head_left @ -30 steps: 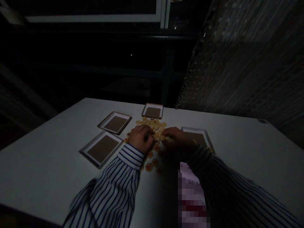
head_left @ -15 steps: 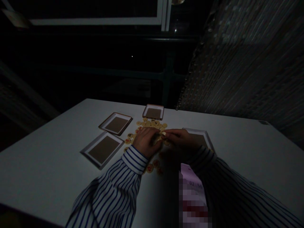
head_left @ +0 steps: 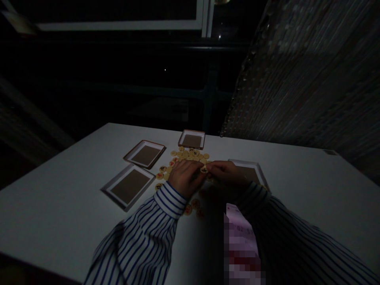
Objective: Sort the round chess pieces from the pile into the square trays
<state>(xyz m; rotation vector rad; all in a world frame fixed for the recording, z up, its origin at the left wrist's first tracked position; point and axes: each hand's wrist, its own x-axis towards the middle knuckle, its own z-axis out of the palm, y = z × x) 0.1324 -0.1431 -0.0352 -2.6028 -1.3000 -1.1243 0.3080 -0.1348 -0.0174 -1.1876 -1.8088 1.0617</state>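
Poor light. The left hand [head_left: 185, 177] and right hand [head_left: 227, 172] meet at mid-table over a white table [head_left: 59, 206]. The right hand's fingertips are narrowed onto a small round cream disc with a dark mark [head_left: 204, 170], holding it just above the surface. The left hand's fingers are curled with their tips against the same disc; whether they grip it cannot be told.

A loose spread of cream discs [head_left: 190, 155] lies just beyond and to the left of the hands, with a few nearer. There are four white-rimmed brown trays: a far tray [head_left: 192, 139], a far-left tray [head_left: 145, 154], a near-left tray [head_left: 129, 186] and a right tray [head_left: 254, 167].
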